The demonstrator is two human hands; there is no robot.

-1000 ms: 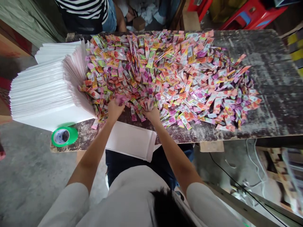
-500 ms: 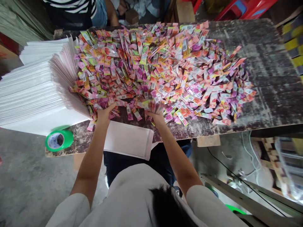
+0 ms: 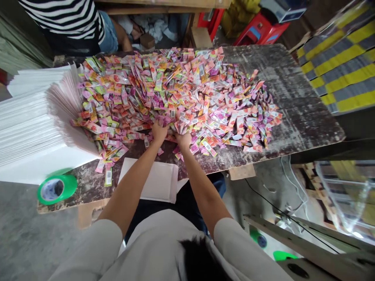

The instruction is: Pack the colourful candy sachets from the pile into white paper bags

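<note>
A wide heap of small printed candy-like packets (image 3: 187,91) in pink, orange, purple and green covers much of the table. At its near edge my right hand (image 3: 184,140) is closed around several packets, which stick up from the fingers. Close beside it, my left hand (image 3: 159,132) reaches into the heap with its fingers curled on pink packets; the fingertips are partly hidden. Under my left forearm a white padded envelope (image 3: 159,181) lies at the table's front edge, partly overhanging my lap.
A tall stack of white padded envelopes (image 3: 32,121) stands at the left. Green tape (image 3: 68,187) sits on the front left corner of the worn dark table (image 3: 301,117). Across the table is a person in a striped top (image 3: 67,23). Red stools (image 3: 259,31) stand behind.
My left hand has moved right, close to my right hand. Some packets have shifted left, and one now lies near the front edge. The view has turned to the right.
</note>
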